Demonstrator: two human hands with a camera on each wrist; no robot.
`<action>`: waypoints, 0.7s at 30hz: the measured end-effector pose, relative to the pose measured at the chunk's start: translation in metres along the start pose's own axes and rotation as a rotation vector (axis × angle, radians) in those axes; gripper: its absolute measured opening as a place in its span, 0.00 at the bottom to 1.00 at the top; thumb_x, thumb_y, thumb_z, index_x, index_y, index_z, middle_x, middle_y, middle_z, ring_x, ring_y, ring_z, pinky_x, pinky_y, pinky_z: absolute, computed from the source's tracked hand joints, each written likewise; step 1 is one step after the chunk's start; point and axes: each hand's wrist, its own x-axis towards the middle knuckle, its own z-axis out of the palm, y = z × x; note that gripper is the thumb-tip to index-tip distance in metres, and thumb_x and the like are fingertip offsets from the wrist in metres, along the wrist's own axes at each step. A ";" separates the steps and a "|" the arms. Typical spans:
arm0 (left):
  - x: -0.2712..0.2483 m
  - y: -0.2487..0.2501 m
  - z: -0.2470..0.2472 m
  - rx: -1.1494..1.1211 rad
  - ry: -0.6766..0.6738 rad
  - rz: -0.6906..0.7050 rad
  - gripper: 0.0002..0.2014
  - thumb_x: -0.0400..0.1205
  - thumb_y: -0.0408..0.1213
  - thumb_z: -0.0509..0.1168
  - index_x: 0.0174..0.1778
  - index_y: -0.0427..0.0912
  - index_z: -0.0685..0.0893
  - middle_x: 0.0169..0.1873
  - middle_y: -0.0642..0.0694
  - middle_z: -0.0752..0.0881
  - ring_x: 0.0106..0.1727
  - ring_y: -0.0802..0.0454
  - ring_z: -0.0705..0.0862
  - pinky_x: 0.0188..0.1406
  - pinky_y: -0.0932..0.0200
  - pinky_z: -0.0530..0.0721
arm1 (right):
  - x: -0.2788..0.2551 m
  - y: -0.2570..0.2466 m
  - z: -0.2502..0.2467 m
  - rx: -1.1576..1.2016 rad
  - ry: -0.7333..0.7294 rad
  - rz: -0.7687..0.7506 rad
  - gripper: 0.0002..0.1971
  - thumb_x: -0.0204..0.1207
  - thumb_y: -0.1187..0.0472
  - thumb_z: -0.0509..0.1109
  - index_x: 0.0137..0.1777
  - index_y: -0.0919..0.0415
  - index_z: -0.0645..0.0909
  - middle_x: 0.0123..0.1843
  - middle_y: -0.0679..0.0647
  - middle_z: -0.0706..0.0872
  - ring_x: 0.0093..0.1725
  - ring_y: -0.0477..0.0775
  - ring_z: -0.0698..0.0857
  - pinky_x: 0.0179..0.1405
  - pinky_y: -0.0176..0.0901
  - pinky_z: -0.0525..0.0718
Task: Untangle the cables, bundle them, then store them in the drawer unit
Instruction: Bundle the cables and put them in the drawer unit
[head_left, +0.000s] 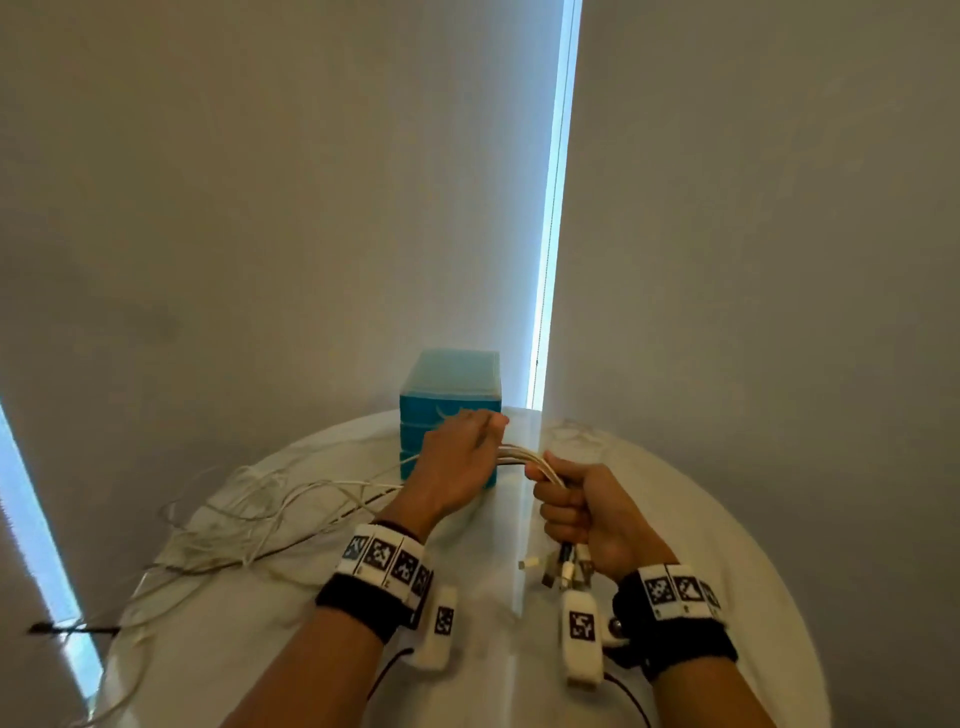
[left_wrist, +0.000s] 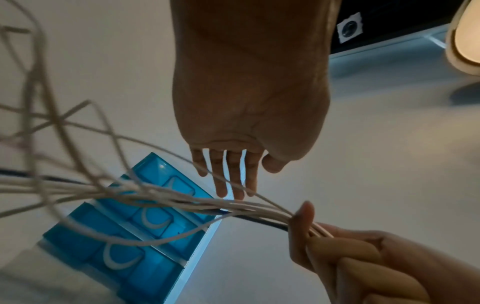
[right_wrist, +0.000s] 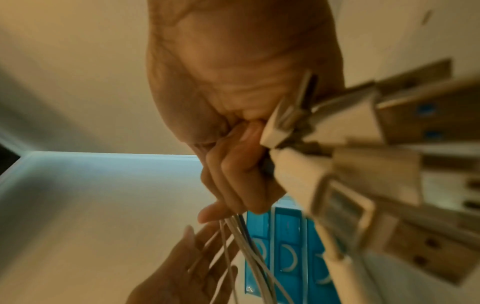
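Observation:
My right hand (head_left: 574, 512) grips a bundle of white cables and one dark cable (head_left: 524, 460) in a fist; their USB plugs (head_left: 558, 569) hang below it and loom close in the right wrist view (right_wrist: 345, 164). From the fist (right_wrist: 233, 170) the cables run left under my left hand (head_left: 457, 457), whose straight, spread fingers (left_wrist: 233, 176) lie against the strands (left_wrist: 182, 200). The loose lengths (head_left: 249, 514) sprawl in tangled loops over the table's left side. The blue drawer unit (head_left: 449, 410) stands just behind both hands, its drawers (left_wrist: 130, 230) closed.
The round white table (head_left: 753, 545) stands against pale walls, with a bright window slit (head_left: 550, 234) behind the drawer unit. One dark cable end (head_left: 67, 630) hangs past the table's left edge. The drawer fronts (right_wrist: 287, 257) have white crescent handles.

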 end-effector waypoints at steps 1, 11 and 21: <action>-0.002 0.003 0.001 -0.035 -0.014 0.019 0.24 0.96 0.57 0.48 0.70 0.54 0.87 0.65 0.53 0.88 0.64 0.56 0.85 0.72 0.53 0.81 | 0.001 0.003 -0.001 0.010 -0.023 0.007 0.22 0.92 0.50 0.60 0.46 0.62 0.89 0.30 0.48 0.57 0.28 0.47 0.50 0.26 0.42 0.49; -0.028 -0.027 0.014 -0.115 -0.268 -0.149 0.34 0.90 0.72 0.41 0.47 0.53 0.86 0.38 0.54 0.85 0.39 0.57 0.81 0.43 0.58 0.81 | -0.003 0.011 0.012 0.061 0.047 -0.184 0.22 0.93 0.47 0.61 0.58 0.64 0.89 0.32 0.49 0.56 0.30 0.47 0.51 0.27 0.40 0.51; -0.038 -0.029 0.010 -0.045 -0.114 -0.058 0.28 0.94 0.62 0.43 0.41 0.49 0.77 0.33 0.52 0.80 0.35 0.58 0.76 0.42 0.59 0.76 | -0.001 0.034 0.043 0.072 0.154 -0.333 0.25 0.87 0.37 0.66 0.59 0.61 0.83 0.27 0.49 0.62 0.22 0.45 0.59 0.19 0.38 0.60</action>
